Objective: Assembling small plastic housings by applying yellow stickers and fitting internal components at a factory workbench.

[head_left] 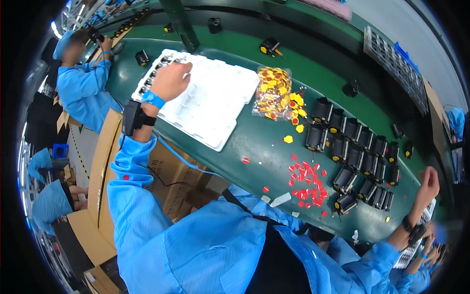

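My left hand, with curled fingers, is above the far left part of a white foam tray. Several dark and silvery parts sit in the tray's left edge. The back of the hand hides whatever its fingers may hold. My right hand is raised at the table's right end, its fingers bent and together, with nothing visible in them. Left of it stand rows of black cylindrical parts with yellow ends. Red round stickers lie scattered before them.
A clear bag of yellow pieces lies beside loose yellow pieces on the green table. A green post rises behind the tray. Cardboard boxes stand at the left. A co-worker in blue sits at the far left.
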Tool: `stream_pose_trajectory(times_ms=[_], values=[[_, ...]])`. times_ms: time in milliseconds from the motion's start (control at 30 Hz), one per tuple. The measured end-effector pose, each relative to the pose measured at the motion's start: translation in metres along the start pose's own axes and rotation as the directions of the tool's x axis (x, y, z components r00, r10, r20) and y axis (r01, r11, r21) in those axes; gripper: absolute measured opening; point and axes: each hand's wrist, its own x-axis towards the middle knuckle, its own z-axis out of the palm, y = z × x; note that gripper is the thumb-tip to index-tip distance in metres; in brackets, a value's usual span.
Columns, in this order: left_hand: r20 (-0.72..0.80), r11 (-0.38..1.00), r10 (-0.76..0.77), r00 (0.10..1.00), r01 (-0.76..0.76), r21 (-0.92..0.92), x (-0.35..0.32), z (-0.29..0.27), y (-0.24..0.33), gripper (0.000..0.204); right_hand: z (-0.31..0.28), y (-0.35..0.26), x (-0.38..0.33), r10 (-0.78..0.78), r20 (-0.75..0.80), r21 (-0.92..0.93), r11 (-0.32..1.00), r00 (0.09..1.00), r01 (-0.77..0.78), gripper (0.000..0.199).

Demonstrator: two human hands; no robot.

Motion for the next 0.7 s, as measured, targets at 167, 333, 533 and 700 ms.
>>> stream_pose_trajectory(times_ms=[167,333,533,700], values=[[0.061,0.969,-0.231,0.971,0.223,0.108,0.004,0.026,-0.077,0.022,-0.003,-0.146,-0.126,-0.087,0.308,0.208,0.978,0.947,0.023,0.012],[0.27,0.965,-0.179,0.946,0.115,0.237,0.018,0.047,-0.077,0.031,0.04,-0.195,-0.2,0.049,0.527,0.576,0.713,0.848,-0.399,0.01],[-0.253,0.991,0.026,0.967,-0.058,-0.123,0.134,0.02,-0.006,0.01,0.105,-0.227,-0.252,-0.02,0.755,0.503,0.659,0.655,-0.559,0.005],[-0.242,0.947,-0.162,0.957,0.22,0.235,0.265,0.091,-0.021,0.074,0.112,-0.24,-0.244,-0.136,0.685,0.51,0.791,0.716,-0.339,0.005]])
